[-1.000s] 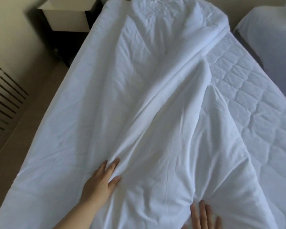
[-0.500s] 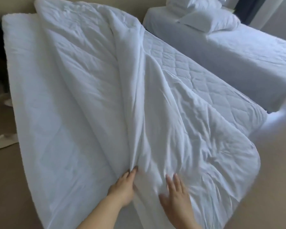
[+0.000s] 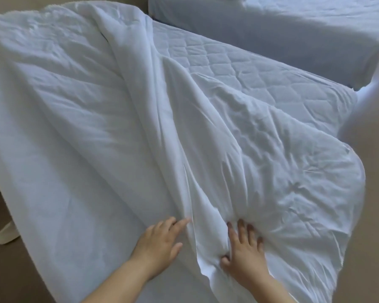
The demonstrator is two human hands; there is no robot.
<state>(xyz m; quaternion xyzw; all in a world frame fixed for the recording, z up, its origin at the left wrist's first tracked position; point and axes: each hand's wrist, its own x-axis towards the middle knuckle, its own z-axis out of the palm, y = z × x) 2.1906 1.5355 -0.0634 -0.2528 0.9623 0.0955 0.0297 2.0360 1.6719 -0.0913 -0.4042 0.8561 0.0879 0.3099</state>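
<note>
A white duvet point(image 3: 79, 119) lies crumpled over a bed, folded back along a long ridge that runs from the far end toward me. The quilted mattress pad point(image 3: 245, 68) shows bare on the right side. My left hand point(image 3: 160, 243) rests flat on the duvet just left of the ridge, fingers straight and pointing at the fold. My right hand point(image 3: 245, 252) presses flat on the rumpled right part of the duvet, fingers spread, thumb against the loose fold edge.
A second bed point(image 3: 293, 33) with white bedding stands to the right, a narrow gap between the two. Beige floor point(image 3: 376, 215) runs on the right and at the lower left, where a pale slipper point(image 3: 4, 235) lies by the bed.
My view swung right, away from the nightstand. My left hand let go of the fold it pinched and now lies flat. My right hand moved up onto the duvet and spread its fingers.
</note>
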